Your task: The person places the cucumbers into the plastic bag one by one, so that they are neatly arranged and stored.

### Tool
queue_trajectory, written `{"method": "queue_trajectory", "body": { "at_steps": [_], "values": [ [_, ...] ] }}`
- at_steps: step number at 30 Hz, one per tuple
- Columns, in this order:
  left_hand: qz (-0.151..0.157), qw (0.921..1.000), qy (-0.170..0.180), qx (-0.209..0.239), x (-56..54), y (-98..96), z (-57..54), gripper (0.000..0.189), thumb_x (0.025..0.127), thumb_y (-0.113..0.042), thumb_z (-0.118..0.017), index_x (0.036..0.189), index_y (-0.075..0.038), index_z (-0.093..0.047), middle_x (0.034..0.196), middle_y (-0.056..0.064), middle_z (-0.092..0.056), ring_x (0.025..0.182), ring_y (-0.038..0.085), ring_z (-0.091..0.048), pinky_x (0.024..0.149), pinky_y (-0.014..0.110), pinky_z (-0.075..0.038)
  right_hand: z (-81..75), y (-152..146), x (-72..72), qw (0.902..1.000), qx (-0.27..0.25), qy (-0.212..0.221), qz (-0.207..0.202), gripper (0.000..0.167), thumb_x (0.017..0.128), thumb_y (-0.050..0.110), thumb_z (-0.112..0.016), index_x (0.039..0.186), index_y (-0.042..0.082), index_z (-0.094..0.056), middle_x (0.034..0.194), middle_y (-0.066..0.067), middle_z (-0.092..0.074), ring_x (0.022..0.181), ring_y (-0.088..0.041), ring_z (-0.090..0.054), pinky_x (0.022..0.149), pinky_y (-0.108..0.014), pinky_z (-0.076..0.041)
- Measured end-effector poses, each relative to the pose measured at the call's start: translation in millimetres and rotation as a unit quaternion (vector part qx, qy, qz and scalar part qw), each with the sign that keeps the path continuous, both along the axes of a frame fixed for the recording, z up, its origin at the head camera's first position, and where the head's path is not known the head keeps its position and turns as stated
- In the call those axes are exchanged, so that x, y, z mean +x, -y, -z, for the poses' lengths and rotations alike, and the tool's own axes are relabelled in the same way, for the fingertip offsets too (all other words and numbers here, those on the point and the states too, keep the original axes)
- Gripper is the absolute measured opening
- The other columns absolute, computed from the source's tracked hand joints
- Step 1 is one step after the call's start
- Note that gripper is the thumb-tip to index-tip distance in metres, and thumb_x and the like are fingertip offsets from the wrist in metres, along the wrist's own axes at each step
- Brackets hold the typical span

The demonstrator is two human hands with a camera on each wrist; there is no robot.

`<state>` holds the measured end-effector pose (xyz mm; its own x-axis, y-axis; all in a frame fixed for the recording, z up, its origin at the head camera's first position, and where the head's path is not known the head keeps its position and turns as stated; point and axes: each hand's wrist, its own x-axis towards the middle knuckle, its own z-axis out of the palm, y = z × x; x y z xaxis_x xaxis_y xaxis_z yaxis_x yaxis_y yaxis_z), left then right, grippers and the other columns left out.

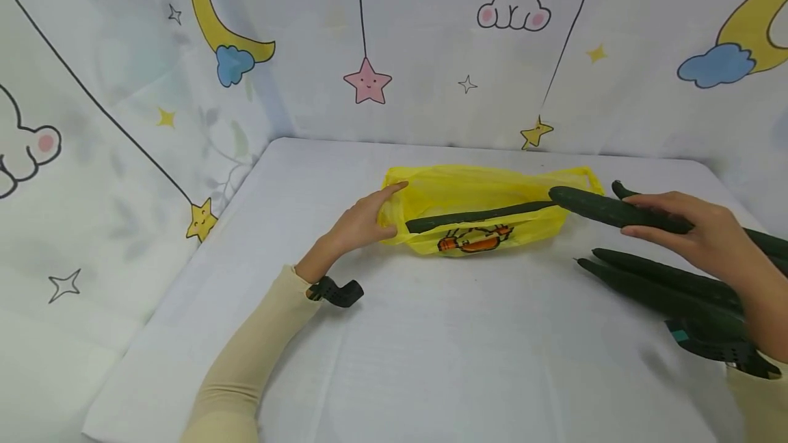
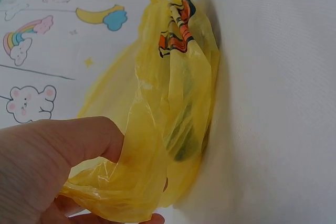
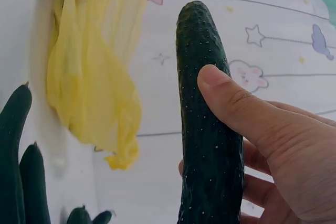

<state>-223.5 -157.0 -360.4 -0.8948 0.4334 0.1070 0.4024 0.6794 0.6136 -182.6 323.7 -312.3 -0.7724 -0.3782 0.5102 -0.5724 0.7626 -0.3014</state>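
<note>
A yellow plastic bag with an orange-and-black print lies on its side on the table. My left hand grips its left end; in the left wrist view the thumb and fingers have the thin plastic between them. One dark green cucumber stretches lengthwise in the bag's opening. My right hand holds another cucumber over the bag's right end, its tip pointing left. The right wrist view shows the thumb laid along this bumpy cucumber, fingers wrapped behind it.
More cucumbers lie on the right of the white-covered table, beneath and beside my right forearm. One curved cucumber tip shows behind the right hand. A printed cloth backdrop rises behind the table.
</note>
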Motion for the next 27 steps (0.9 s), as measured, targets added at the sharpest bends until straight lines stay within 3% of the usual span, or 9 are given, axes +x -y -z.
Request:
{"method": "queue_trajectory", "body": {
  "at_steps": [3, 7, 19, 23, 27],
  "values": [
    [-0.002, 1.0000, 0.000, -0.002, -0.6, 0.5, -0.1, 0.080, 0.083, -0.007, -0.063, 0.154, -0.019, -0.029, 0.156, 0.005, -0.035, 0.113, 0.028, -0.048, 0.083, 0.041, -0.044, -4.6, 7.8, -2.3, 0.9989, -0.013, -0.027, -0.037, 0.049, 0.068, 0.004, -0.085, 0.114, 0.000, -0.069, 0.109, 0.040, -0.048, 0.100, 0.016, -0.042, 0.086, 0.000, -0.028],
    [-0.006, 1.0000, 0.003, 0.001, -0.6, 0.8, -0.4, 0.080, 0.083, -0.007, -0.063, 0.154, -0.019, -0.029, 0.155, 0.006, -0.036, 0.117, 0.028, -0.047, 0.089, 0.043, -0.044, -10.4, 18.6, -3.0, 0.9982, -0.018, -0.027, -0.050, 0.049, 0.069, 0.004, -0.085, 0.115, 0.000, -0.068, 0.109, 0.040, -0.048, 0.101, 0.016, -0.042, 0.088, 0.000, -0.027],
    [-0.002, 1.0000, 0.004, -0.004, 1.6, 0.9, -1.6, 0.080, 0.083, -0.008, -0.063, 0.155, -0.020, -0.029, 0.155, 0.005, -0.036, 0.099, 0.026, -0.049, 0.072, 0.036, -0.041, -22.5, 46.7, -7.9, 0.9940, -0.023, -0.051, -0.094, 0.049, 0.069, 0.000, -0.084, 0.115, -0.003, -0.067, 0.114, 0.037, -0.049, 0.097, 0.014, -0.046, 0.086, -0.003, -0.033],
    [0.000, 1.0000, 0.003, -0.003, 2.3, 0.8, -2.6, 0.080, 0.084, -0.008, -0.063, 0.155, -0.020, -0.029, 0.155, 0.006, -0.036, 0.084, 0.023, -0.048, 0.065, 0.032, -0.038, -28.0, 54.0, -14.1, 0.9879, -0.041, -0.062, -0.136, 0.044, 0.079, 0.018, -0.081, 0.115, -0.004, -0.067, 0.117, 0.026, -0.057, 0.102, 0.012, -0.050, 0.088, -0.004, -0.036],
    [0.002, 1.0000, 0.001, -0.003, 1.7, 0.4, -2.5, 0.080, 0.084, -0.008, -0.063, 0.155, -0.020, -0.028, 0.155, 0.006, -0.035, 0.076, 0.022, -0.045, 0.061, 0.030, -0.036, -30.5, 61.4, -21.1, 0.9805, -0.064, -0.076, -0.170, 0.056, 0.084, 0.043, -0.071, 0.113, -0.005, -0.068, 0.116, 0.014, -0.064, 0.103, 0.009, -0.053, 0.089, -0.006, -0.039]
  ]
}}
